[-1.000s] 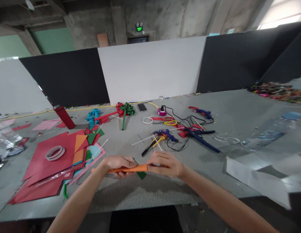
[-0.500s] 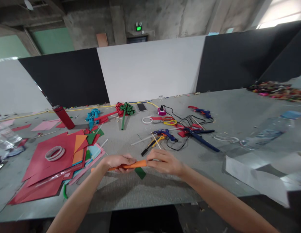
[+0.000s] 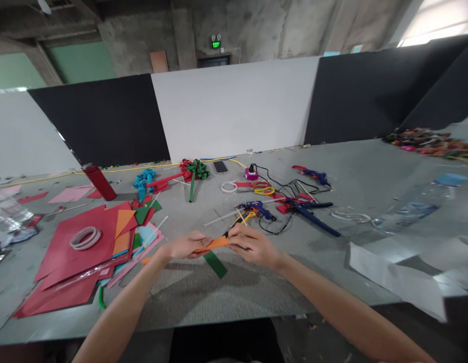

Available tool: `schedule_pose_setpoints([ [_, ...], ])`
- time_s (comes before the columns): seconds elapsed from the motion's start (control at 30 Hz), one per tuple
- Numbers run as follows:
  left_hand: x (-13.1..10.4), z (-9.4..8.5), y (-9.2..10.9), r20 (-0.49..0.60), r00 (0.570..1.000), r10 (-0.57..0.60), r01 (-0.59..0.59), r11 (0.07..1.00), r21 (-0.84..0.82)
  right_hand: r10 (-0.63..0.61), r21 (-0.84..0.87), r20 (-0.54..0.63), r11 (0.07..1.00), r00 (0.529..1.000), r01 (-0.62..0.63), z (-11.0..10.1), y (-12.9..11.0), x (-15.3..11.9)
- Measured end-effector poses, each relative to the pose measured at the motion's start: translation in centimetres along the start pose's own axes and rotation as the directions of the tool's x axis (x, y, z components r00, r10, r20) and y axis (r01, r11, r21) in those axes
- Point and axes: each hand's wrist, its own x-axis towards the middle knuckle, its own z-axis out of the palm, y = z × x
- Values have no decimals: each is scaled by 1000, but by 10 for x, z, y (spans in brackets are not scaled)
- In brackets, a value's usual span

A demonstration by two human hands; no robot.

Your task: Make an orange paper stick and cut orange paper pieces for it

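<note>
An orange paper strip (image 3: 215, 243) stretches between my two hands, just above the table. My left hand (image 3: 188, 245) is closed round its left part, and a bit of orange shows beyond the left wrist. The fingers of my right hand (image 3: 252, 244) pinch the strip's right end. Beneath the strip a green paper piece (image 3: 215, 265) lies on the table. Past my right fingertips lie a blue glue gun (image 3: 256, 207) and a yellow-handled tool (image 3: 249, 216), partly hidden by the hand.
Red paper sheets (image 3: 67, 242) with a tape roll (image 3: 85, 238) lie at left, below a red flask (image 3: 99, 181). Ribbon-like paper flowers (image 3: 196, 170), a phone (image 3: 220, 167) and scissors (image 3: 263, 188) sit farther back. At right are a plastic bottle (image 3: 415, 206) and white paper (image 3: 396, 277).
Both hands have risen slightly away from me with the orange strip. More of the green paper piece shows, and the yellow-handled tool is more covered by my right hand.
</note>
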Motion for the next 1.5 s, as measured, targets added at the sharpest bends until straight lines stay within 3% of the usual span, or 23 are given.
schedule_pose_setpoints([
  [0.27, -1, 3, 5, -116, 985, 131, -92, 951, 297, 86, 77, -94, 994, 992, -79, 6, 0, 3],
  [0.47, -3, 8, 10, -221, 958, 180, -48, 867, 497, 154, 99, -122, 985, 981, -142, 7, -2, 5],
  [0.77, -1, 12, 4, -285, 925, 250, -28, 795, 606, 221, 194, -121, 961, 968, -195, 8, 0, 8],
  [0.97, 0, 14, 2, -296, 921, 254, 1, 757, 654, 316, 247, -33, 922, 948, -298, 7, 5, 11],
  [1.13, -1, 12, 5, -247, 943, 224, -56, 836, 546, 275, 226, 4, 936, 961, -269, 3, 7, 10],
  [1.3, -1, 7, 5, -103, 991, 84, -68, 986, 154, 281, 266, 59, 920, 958, -287, 1, 3, 9],
  [1.5, -2, 7, 4, -30, 1000, -3, 0, 994, -109, 271, 318, 33, 910, 962, -268, 0, 0, 9],
])
